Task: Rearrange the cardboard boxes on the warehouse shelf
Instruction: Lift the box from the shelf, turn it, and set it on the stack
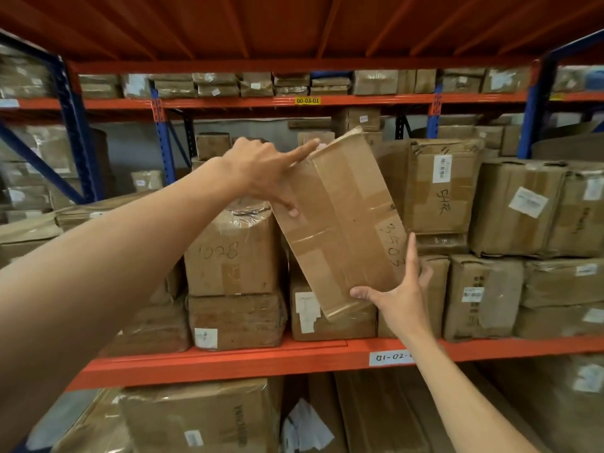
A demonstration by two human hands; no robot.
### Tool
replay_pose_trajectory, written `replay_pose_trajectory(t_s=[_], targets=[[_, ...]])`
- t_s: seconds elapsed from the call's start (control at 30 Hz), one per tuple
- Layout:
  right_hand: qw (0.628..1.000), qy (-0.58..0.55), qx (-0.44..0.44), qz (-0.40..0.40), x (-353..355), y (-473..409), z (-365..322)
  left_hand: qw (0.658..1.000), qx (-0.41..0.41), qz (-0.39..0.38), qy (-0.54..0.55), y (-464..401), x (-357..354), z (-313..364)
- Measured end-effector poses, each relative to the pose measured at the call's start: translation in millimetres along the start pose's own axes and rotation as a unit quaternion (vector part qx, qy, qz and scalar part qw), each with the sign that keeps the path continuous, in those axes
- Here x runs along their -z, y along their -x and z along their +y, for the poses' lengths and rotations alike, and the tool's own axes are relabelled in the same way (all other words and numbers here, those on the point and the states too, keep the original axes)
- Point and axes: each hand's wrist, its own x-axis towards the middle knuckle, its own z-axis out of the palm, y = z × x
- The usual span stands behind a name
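Observation:
A long taped cardboard box (343,223) marked "3503" is tilted, its top leaning right, in front of the stacked boxes on the middle shelf (228,358). My left hand (264,171) grips its upper left edge, forefinger stretched along the top corner and thumb on the front face. My right hand (398,295) holds its lower right corner, thumb under the bottom edge and fingers up the right side. Left of it stands a plastic-wrapped box marked "1028" (232,253). Behind it on the right is a box with a barcode label (438,188).
More cardboard boxes (519,207) fill the shelf to the right in two layers, and flat packs (32,237) lie at left. An orange beam carries a white label (390,358). Blue uprights (75,125) frame the bay. Boxes (202,416) fill the lower level too.

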Motion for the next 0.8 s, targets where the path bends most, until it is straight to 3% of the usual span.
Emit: replay_pose_trajectory(t_s=[0.17,0.3,0.37,0.47,0.57,0.63,0.8], targets=[[0.999,-0.027,-0.031,0.020,-25.2,22.7,19.6,0.962,-0.060,-0.130,0.231,-1.0,-22.6,-6.4],[0.966,-0.198,-0.145,0.081,-45.1,32.4,24.6,0.910,-0.025,-0.157,0.383,-0.1,-35.3,-14.8],[0.919,-0.330,-0.200,0.077,-55.6,29.9,19.8,0.893,-0.014,-0.178,0.413,-3.3,-36.7,-11.8],[0.840,-0.483,-0.243,0.040,-62.5,19.3,19.3,0.896,0.014,-0.150,0.418,-14.2,-29.4,2.8],[0.810,-0.525,-0.256,-0.041,-60.5,17.2,17.8,0.886,0.018,-0.146,0.440,-22.0,-27.8,9.8],[0.802,-0.531,-0.269,-0.050,-59.3,18.0,17.4,0.878,0.017,-0.136,0.459,-20.7,-29.8,8.6],[0.831,-0.493,-0.258,-0.014,-53.5,11.2,17.4,0.874,-0.003,-0.110,0.474,-15.9,-21.3,8.6]])
